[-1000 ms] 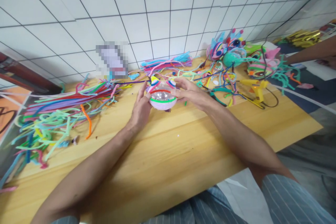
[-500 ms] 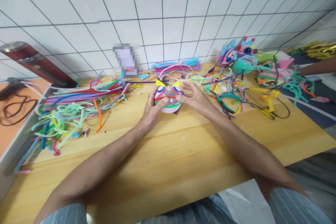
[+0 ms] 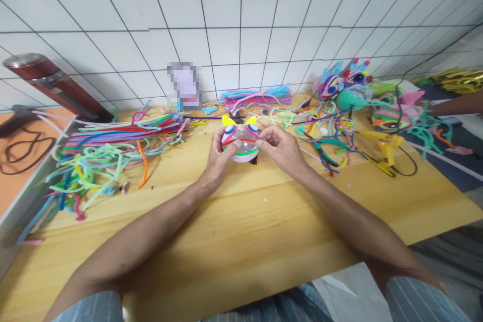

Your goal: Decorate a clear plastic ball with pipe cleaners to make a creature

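A small clear ball craft wrapped in pink, green and red pipe cleaners, with two yellow ears on top, is held just above the wooden table. My left hand cups its left side, thumb pressed on the front. My right hand grips its right side with curled fingers pinching at the wrap. Both hands are closed on it.
Loose pipe cleaners lie in a heap at the left. Finished colourful crafts, green pliers and a yellow glue gun sit at the right. Another person's arm reaches in at far right. A dark red cylinder leans at the left.
My right hand's fingers, spread half a second ago, have curled onto the ball's right side. The ball stays between both hands; the view shifted slightly.
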`<state>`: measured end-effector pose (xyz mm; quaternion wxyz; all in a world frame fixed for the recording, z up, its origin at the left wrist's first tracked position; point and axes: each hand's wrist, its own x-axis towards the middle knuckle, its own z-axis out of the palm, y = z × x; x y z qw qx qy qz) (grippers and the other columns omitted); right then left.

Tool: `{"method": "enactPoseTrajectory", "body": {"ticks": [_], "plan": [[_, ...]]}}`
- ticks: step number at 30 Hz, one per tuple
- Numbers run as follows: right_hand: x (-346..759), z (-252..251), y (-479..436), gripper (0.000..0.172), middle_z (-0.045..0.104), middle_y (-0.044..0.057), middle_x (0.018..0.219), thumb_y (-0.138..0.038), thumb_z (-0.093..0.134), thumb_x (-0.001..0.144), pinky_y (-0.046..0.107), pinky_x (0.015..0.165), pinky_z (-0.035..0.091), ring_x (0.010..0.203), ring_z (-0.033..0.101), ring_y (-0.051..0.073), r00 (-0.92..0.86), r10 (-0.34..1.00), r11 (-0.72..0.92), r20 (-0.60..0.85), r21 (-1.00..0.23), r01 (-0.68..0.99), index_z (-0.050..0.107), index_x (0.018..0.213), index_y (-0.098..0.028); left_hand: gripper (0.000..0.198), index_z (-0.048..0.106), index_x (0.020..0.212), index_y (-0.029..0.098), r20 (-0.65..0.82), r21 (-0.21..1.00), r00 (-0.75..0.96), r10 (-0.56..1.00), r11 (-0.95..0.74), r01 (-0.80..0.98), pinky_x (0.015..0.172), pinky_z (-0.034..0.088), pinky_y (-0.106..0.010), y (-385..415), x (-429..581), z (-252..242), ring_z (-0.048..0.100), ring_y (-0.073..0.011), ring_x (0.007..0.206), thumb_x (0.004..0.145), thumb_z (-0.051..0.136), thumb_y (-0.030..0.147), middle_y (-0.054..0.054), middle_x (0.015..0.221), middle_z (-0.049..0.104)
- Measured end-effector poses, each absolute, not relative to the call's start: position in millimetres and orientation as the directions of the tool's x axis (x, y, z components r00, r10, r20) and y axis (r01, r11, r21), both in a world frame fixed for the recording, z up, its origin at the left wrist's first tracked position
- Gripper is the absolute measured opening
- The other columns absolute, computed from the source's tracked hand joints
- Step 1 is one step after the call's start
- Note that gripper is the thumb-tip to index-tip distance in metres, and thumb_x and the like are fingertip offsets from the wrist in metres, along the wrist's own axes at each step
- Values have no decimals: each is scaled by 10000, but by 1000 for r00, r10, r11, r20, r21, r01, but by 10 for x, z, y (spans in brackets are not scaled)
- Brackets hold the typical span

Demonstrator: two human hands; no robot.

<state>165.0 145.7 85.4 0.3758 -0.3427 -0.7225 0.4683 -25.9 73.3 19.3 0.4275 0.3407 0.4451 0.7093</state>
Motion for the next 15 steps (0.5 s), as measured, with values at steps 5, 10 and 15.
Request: {"method": "enactPoseTrajectory", "body": {"ticks": [5,10,15], "plan": [[1657,818,1468,219,764,0,867,-446,805,867,391,794,599,773,711,200,-493,843,311,217,-943,116,682,934,-277,715,642,1356,274,92,923,-400,912,-229,-310,1055,610,-373,734,-270,206,756,-266,1222,812,983,589,-55,1334,775],[1651,811,1491,247,753,-2,847,-466,825,847,383,776,593,777,706,200,-503,838,291,213,-953,81,678,910,-277,761,623,1344,270,69,917,-391,918,-212,-337,1037,615,-368,731,-269,222,774,-261,1191,780,1007,606,-52,1322,788],[1644,838,1511,310,728,-17,815,-507,865,804,373,775,599,752,684,185,-517,842,223,155,-972,72,675,890,-278,740,617,1340,274,60,916,-372,926,-199,-348,1036,633,-388,727,-276,225,798,-272,1177,796,1001,598,-53,1308,806]]}}
